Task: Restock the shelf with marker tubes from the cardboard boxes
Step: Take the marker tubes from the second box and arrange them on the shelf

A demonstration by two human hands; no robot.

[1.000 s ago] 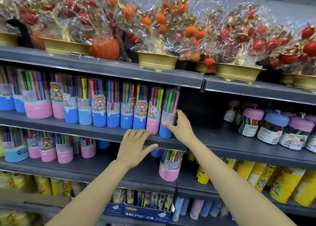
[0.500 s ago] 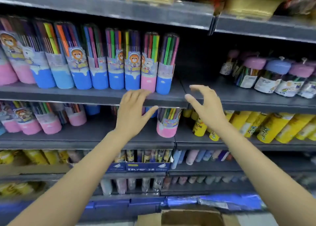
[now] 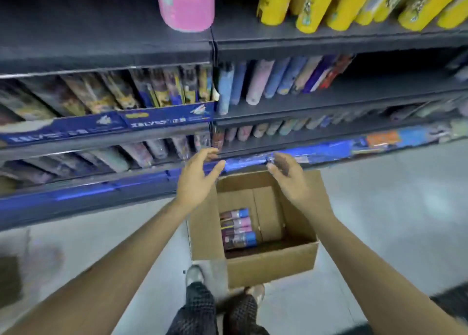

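At the bottom of the frame I saw my feet against the open cardboard box at lower centre, with the marker tubes lying stacked along its left inner side. Above the box my left hand and right hand hovered with fingers spread and loosely bent, each holding nothing. Beyond them the shelf filled the upper frame, a pink tube standing at top centre beside yellow tubes.

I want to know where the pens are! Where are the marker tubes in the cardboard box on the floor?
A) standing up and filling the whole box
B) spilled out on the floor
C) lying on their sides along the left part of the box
C: the marker tubes lie on their sides in a stack against the left part of the cardboard box, with bare cardboard beside them.
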